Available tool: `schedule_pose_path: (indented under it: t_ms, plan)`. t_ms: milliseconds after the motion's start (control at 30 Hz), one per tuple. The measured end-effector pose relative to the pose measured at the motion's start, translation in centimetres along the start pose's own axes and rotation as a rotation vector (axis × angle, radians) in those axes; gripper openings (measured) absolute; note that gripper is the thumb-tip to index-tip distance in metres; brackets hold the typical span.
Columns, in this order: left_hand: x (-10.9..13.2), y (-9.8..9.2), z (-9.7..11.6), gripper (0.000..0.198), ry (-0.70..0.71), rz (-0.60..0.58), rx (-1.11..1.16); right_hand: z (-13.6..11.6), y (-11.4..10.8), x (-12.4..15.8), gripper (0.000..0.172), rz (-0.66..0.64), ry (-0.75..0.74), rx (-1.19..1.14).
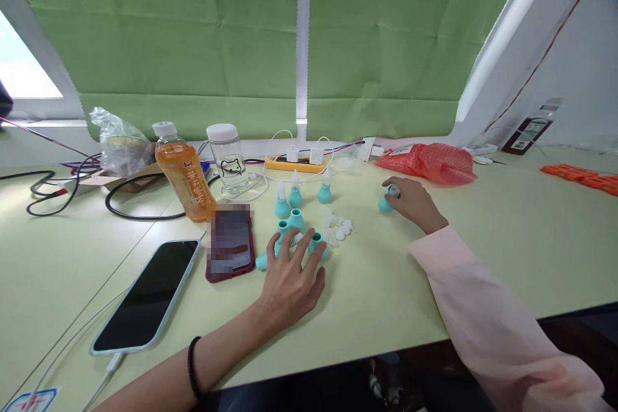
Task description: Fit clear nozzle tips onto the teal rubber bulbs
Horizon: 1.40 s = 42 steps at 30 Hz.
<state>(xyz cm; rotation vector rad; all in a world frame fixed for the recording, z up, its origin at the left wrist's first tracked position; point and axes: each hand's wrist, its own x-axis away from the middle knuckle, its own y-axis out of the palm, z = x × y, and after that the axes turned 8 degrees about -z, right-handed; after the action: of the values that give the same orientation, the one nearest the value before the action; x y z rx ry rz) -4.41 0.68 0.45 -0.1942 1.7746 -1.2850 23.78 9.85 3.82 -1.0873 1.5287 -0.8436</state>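
Note:
My left hand (pixel 290 280) lies on the pale green table (pixel 434 283) with fingers spread, its fingertips touching loose teal rubber bulbs (pixel 316 243). Further right, my right hand (pixel 414 203) in a pink sleeve is curled round one teal bulb (pixel 385 204). Three assembled teal bulbs with white nozzles (pixel 295 194) stand upright behind the left hand. A small heap of clear white nozzles (pixel 339 228) lies between the two hands.
A red-cased phone (pixel 230 248) and a bigger dark phone (pixel 147 293) on a cable lie at the left. An orange drink bottle (pixel 184 172), a clear jar (pixel 228 158), a yellow power strip (pixel 294 163), black cables and a red bubble bag (pixel 429 162) stand behind.

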Motion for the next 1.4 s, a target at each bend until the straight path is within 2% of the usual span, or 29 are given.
schedule_pose_path:
  t_ms: [100,133,167,233,333,367,467,567,700,767,867,900,933,967,1033,1100,1133,1167,1233,1300,1400]
  plan:
    - [0.1,-0.2,0.0,0.029,0.047,0.083,0.098,-2.6,-0.6,0.9,0.028,0.3,-0.175,-0.35]
    - [0.2,-0.2,0.0,0.03,0.069,0.1,0.146,-3.7,-0.7,1.5,0.033,0.345,-0.223,-0.513]
    - [0.2,-0.2,0.0,0.032,0.086,0.112,0.2,-4.9,-0.7,2.3,0.036,0.322,-0.254,-0.684]
    - [0.4,-0.3,0.0,0.039,0.097,0.127,0.314,-7.3,-0.5,4.2,0.038,0.181,-0.323,-0.943]
    - [0.4,-0.6,0.0,0.05,0.084,0.132,0.426,-10.2,0.2,7.2,0.032,-0.055,-0.437,-1.15]
    - [0.4,-0.7,0.1,0.052,0.092,0.119,0.438,-10.8,0.4,8.0,0.031,-0.101,-0.452,-1.189]
    - [0.4,-0.9,0.3,0.046,0.154,0.07,0.43,-11.7,0.7,9.4,0.031,-0.13,-0.419,-1.268]
    - [0.4,-0.7,0.4,0.037,0.21,0.084,0.432,-11.5,0.9,9.4,0.028,-0.208,-0.366,-1.258]
    - [0.4,-0.2,0.2,0.028,0.212,0.079,0.479,-11.3,1.3,8.5,0.04,-0.321,-0.252,-1.225]
    - [0.3,-0.1,0.1,0.027,0.207,0.059,0.499,-11.3,1.7,8.0,0.042,-0.483,-0.154,-1.299]
    - [0.3,-0.1,-0.1,0.028,0.229,0.063,0.499,-11.0,1.9,7.1,0.042,-0.818,-0.037,-1.367]
    - [0.3,-0.1,-0.1,0.029,0.244,0.073,0.497,-10.8,1.8,6.7,0.042,-0.877,-0.023,-1.359]
    - [0.3,-0.2,-0.1,0.029,0.258,0.081,0.499,-10.5,1.6,6.4,0.042,-0.878,-0.024,-1.333]
    - [0.3,-0.3,-0.1,0.029,0.27,0.088,0.504,-10.1,1.4,6.0,0.042,-0.813,-0.041,-1.281]
    - [0.4,-0.4,-0.1,0.028,0.27,0.071,0.515,-9.2,1.0,5.1,0.041,-0.499,-0.101,-1.058]
    - [0.5,-0.4,0.0,0.027,0.238,0.02,0.502,-8.1,1.0,4.2,0.038,-0.166,-0.144,-0.706]
    - [0.5,-0.3,0.1,0.028,0.215,-0.007,0.489,-7.6,1.2,3.8,0.036,-0.082,-0.142,-0.521]
    - [0.5,-0.2,0.1,0.03,0.187,-0.028,0.477,-7.1,1.6,3.4,0.034,-0.069,-0.128,-0.364]
    - [0.5,0.0,0.1,0.03,0.132,-0.044,0.465,-6.3,2.6,2.7,0.032,-0.164,-0.098,-0.163]
    - [0.5,0.2,0.1,0.023,0.085,-0.047,0.462,-5.7,3.5,2.3,0.032,-0.261,-0.101,-0.099]
    - [0.4,0.4,0.1,0.019,0.007,-0.081,0.452,-5.5,4.1,2.0,0.031,-0.283,-0.137,-0.107]
